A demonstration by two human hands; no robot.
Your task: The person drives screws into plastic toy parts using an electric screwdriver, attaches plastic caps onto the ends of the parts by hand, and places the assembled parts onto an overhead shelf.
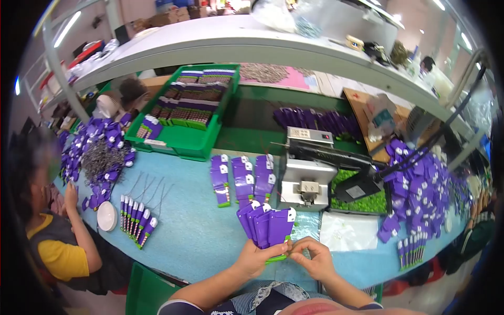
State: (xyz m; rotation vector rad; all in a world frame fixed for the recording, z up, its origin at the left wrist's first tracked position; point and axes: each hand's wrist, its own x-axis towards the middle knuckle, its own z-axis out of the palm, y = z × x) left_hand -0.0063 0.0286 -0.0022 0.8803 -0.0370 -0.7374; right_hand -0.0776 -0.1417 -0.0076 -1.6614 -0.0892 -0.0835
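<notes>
Several purple pieces with white tips and green ends [266, 226] are fanned out in my left hand [255, 258], whose fingers close around their lower ends. My right hand [314, 257] touches the green lower end of the bunch from the right, its fingers curled and pressed together; anything between them is too small to make out. Just beyond the bunch, three rows of overlapping purple pieces [243, 178] lie on the blue table [194, 220]. A metal machine [306, 178] stands behind my right hand, beside a white sheet [349, 231].
Green crate [181, 149] with packed purple pieces at the back left. Purple heaps [415, 184] lie right and left. Green bits [367, 199] fill a tray beside the machine. A white bowl [107, 216] stands left, near a co-worker in yellow sleeves [65, 260]. A shelf [231, 50] spans above.
</notes>
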